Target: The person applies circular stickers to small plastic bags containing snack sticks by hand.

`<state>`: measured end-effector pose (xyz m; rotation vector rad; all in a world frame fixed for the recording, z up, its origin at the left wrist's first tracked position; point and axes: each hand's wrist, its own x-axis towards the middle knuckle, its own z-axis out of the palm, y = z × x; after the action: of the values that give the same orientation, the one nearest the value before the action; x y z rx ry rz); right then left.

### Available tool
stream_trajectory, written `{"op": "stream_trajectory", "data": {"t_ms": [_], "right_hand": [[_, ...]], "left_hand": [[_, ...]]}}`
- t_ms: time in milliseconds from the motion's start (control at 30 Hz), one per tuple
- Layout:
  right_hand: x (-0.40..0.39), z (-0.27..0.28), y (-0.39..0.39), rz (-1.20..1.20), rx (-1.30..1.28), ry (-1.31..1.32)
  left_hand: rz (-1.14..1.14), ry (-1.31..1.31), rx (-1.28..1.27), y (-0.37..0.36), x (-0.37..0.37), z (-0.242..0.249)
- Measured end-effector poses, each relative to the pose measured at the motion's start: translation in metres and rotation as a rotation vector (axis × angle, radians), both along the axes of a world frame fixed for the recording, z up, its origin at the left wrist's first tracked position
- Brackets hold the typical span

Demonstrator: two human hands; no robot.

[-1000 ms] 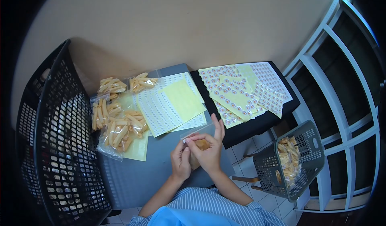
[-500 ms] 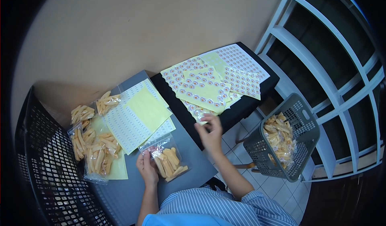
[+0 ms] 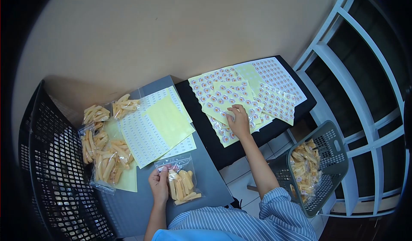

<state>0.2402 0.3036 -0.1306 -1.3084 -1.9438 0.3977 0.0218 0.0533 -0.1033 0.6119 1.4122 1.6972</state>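
A large black lattice basket [image 3: 56, 159] stands at the left of a gray table [image 3: 208, 166]. Beside that table is a black-covered surface [image 3: 219, 153], and beyond it, lower right, a gray-green basket [image 3: 339, 170] holds bagged snacks. Sheets of round stickers [image 3: 223, 95] overlap on the black surface. Printed label sheets [image 3: 139, 138] and a plain yellow sheet [image 3: 169, 118] lie on the gray table, next to a group of filled bags [image 3: 113, 166].

Near the table's front edge is one more clear bag [image 3: 183, 185], with pale yellow sticks grouped inside. It looks light; the film is probably thin, floppy and a little slippery, and the sticks seem brittle enough to snap if squeezed. The flat upper edge or a corner, away from the sticks, looks the safest place to hold.

The left hand [image 3: 159, 190] has that upper left corner pinched, thumb and fingers nearly together, with the sticks hanging below and to the right of the fingertips. The right hand [image 3: 240, 123] is over the near part of the sticker sheets, well apart from the bag, its fingers curled with thumb and forefinger near each other. Whether they have hold of a sticker cannot be told.
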Motion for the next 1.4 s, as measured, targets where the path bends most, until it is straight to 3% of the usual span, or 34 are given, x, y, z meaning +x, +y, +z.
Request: {"op": "stream_trajectory", "data": {"t_ms": [233,567,633,700,733,800,833,900,1000,1167,1200,1267,1400], "right_hand": [[-0.01,-0.009,0.01,0.054,0.117,-0.222],[-0.022,0.006,0.026,0.01,0.08,-0.162],[-0.031,0.009,0.037,-0.045,0.038,-0.114],[-0.037,0.01,0.044,-0.067,-0.008,-0.148],[-0.039,0.009,0.047,-0.094,-0.059,-0.181],[-0.04,0.006,0.05,-0.106,-0.061,-0.179],[-0.04,0.004,0.051,-0.118,-0.064,-0.18],[-0.04,0.0,0.05,-0.119,-0.049,-0.18],[-0.04,-0.001,0.053,-0.118,-0.022,-0.19],[-0.039,-0.007,0.054,-0.122,-0.005,-0.232],[-0.038,-0.007,0.053,-0.111,-0.003,-0.202],[-0.037,-0.01,0.058,-0.116,-0.067,-0.16],[-0.03,-0.011,0.067,-0.051,-0.271,-0.067]], "left_hand": [[-0.116,-0.083,-0.041,-0.001,-0.007,0.014],[-0.167,-0.028,-0.069,0.005,-0.002,0.025],[-0.202,0.089,-0.146,0.004,0.001,0.031],[0.09,0.882,-0.156,0.009,0.017,0.055],[0.092,0.885,-0.155,0.017,0.017,0.059],[-0.119,1.256,-0.01,0.038,0.015,0.069],[-0.113,1.253,-0.015,0.052,0.02,0.078],[-0.425,1.636,-0.552,0.086,0.036,0.102],[-0.458,1.628,-0.308,0.145,0.057,0.101],[-0.745,1.822,-0.147,0.232,0.072,0.01],[-0.746,1.821,-0.142,0.237,0.074,0.003],[-0.92,1.623,-0.386,0.242,0.076,0.005],[-1.004,1.622,-0.453,0.245,0.075,0.005]]}}
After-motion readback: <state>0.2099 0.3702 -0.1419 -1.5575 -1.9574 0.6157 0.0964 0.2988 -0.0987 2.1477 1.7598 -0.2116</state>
